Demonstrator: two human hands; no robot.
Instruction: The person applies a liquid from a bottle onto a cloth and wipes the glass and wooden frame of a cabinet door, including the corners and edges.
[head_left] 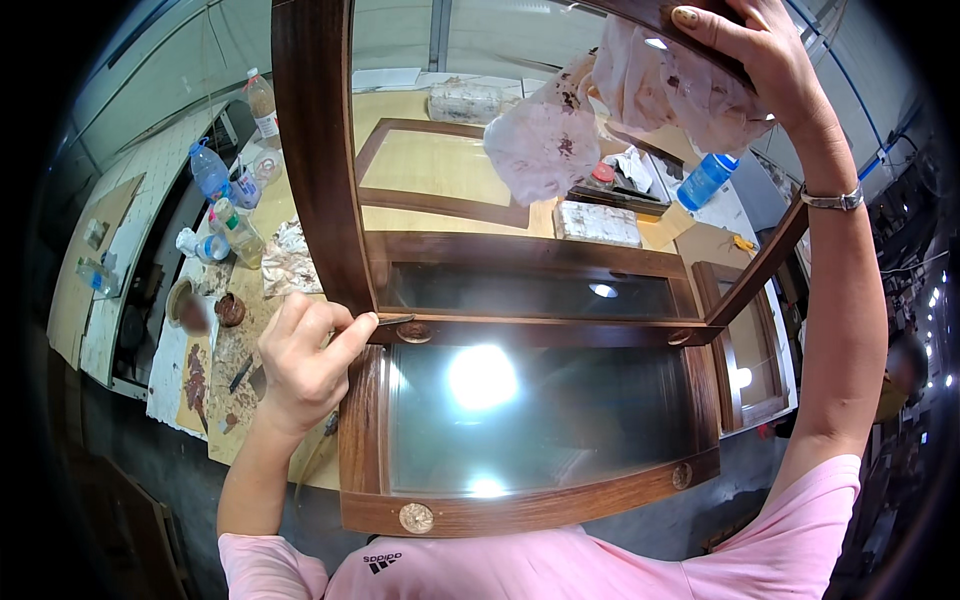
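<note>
A dark brown wooden frame (pixel 315 150) stands tilted up in front of me. My right hand (pixel 765 45) is closed over its top edge, thumb on the near face. My left hand (pixel 305 360) pinches a thin dark strip, like a small blade (pixel 397 319), at the frame's lower rail, beside a round recess (pixel 413 332). Under that rail lies another brown frame with a glass pane (pixel 540 420); round cut-outs mark its near corners. A white cloth with brown stains (pixel 545 150) hangs below my right hand; whether that hand holds it is hidden.
Plastic bottles (pixel 208 170) and a brown-stained tin (pixel 230 310) stand at the left of the worktable. Another frame (pixel 375 150) lies behind, near a wrapped white block (pixel 597 224). A blue bottle (pixel 708 180) is at right, beyond a further frame (pixel 740 345).
</note>
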